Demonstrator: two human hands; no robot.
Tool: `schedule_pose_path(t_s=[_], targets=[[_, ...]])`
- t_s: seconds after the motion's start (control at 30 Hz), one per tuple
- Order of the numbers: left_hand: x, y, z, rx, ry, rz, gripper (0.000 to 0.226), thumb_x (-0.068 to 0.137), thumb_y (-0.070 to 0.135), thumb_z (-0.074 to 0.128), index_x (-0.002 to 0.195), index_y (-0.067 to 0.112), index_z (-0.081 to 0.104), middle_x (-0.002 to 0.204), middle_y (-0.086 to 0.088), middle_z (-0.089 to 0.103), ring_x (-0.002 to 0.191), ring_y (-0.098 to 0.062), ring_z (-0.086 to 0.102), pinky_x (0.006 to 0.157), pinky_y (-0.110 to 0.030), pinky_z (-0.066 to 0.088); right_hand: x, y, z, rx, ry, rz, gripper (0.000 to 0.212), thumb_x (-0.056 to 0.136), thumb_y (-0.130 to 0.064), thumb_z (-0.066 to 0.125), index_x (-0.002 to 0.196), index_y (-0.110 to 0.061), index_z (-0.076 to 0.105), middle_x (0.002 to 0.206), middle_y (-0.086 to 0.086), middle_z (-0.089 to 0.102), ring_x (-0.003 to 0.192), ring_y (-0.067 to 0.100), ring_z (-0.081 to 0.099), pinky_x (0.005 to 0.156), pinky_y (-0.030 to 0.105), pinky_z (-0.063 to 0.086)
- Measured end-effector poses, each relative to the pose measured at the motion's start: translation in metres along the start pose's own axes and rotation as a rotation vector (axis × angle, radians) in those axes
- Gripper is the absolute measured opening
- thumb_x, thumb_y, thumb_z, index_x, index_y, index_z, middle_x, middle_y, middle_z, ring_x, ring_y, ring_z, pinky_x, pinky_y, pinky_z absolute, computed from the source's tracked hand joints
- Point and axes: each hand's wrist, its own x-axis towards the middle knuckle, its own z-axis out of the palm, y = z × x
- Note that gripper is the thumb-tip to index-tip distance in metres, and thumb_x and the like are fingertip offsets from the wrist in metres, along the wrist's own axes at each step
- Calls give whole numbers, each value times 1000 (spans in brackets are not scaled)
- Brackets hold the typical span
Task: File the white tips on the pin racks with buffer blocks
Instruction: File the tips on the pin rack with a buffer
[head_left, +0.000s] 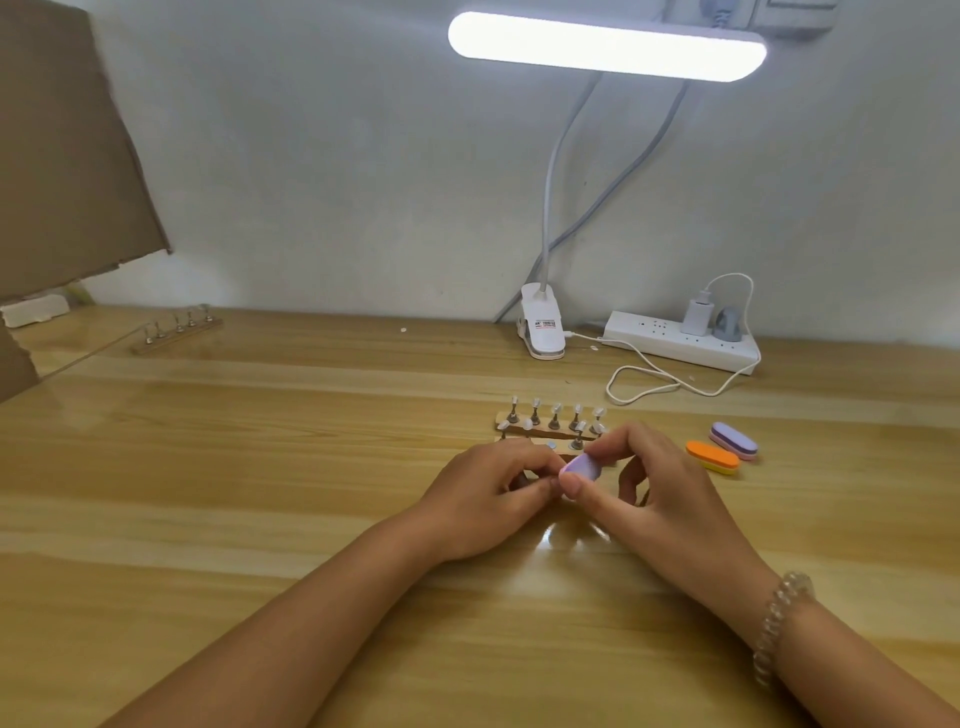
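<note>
Head view: both hands meet just in front of the near pin racks (553, 422) on the worktop (260, 467).
Right hand (654, 483): grips a lilac buffer block (581, 467).
Left hand (488, 493): pinches something at the block, I judge a pin; it is hidden by the fingers.
Progress: filing under way, I judge; spare buffer blocks (724, 449) lie to the right, and a far rack (176, 330) waits.
Unclear: the white tips (536, 402) are too small to tell filed from unfiled; the front rack is partly covered.

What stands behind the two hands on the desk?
The far pin rack, with white tips, shows clearly; the near pin rack is partly covered by the left hand and the right hand, which holds a lilac buffer block.
</note>
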Motion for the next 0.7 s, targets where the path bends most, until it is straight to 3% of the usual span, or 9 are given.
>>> schedule_pose_path(t_s=[0.1, 0.2, 0.33, 0.5, 0.6, 0.7], targets=[[0, 1, 0, 21, 6, -1, 13, 95, 34, 57, 97, 36, 70, 94, 16, 65, 87, -13, 61, 80, -46, 51, 0, -1, 1, -12, 15, 5, 33, 74, -52, 69, 93, -27, 60, 93, -13, 62, 66, 13, 55, 63, 32, 50], [1, 1, 0, 38, 10, 8, 12, 97, 33, 59, 98, 36, 71, 95, 18, 66, 87, -10, 61, 80, -43, 51, 3, 3, 2, -41, 84, 64, 34, 75, -54, 68, 92, -26, 59, 92, -13, 61, 69, 7, 53, 64, 27, 46], [0, 0, 0, 21, 1, 0, 12, 96, 27, 60, 99, 31, 71, 95, 17, 65, 89, -14, 61, 81, -46, 51, -2, 1, 5, -161, 40, -50, 38, 73, -62, 62, 91, -29, 55, 87, -17, 55, 68, 1, 50, 58, 20, 37], [2, 0, 0, 23, 14, 6, 12, 96, 30, 62, 98, 34, 73, 92, 17, 66, 86, -13, 61, 78, -41, 51, 3, 4, 3, -110, 111, 31, 36, 74, -60, 65, 88, -28, 57, 86, -16, 58, 68, 4, 51, 62, 30, 46], [2, -2, 0, 17, 18, 9, 12, 95, 28, 62, 95, 36, 72, 89, 20, 64, 82, -8, 59, 76, -37, 50, 0, 3, 4, -203, 119, -30, 38, 75, -60, 62, 91, -26, 56, 88, -16, 55, 69, -1, 47, 59, 23, 39], [2, -2, -1, 13, 7, 7, 12, 94, 31, 60, 99, 33, 72, 89, 19, 62, 84, -12, 60, 76, -41, 52, -4, 0, 6, -222, 42, -82, 38, 74, -61, 62, 92, -29, 55, 85, -19, 51, 70, 0, 49, 57, 20, 37]])
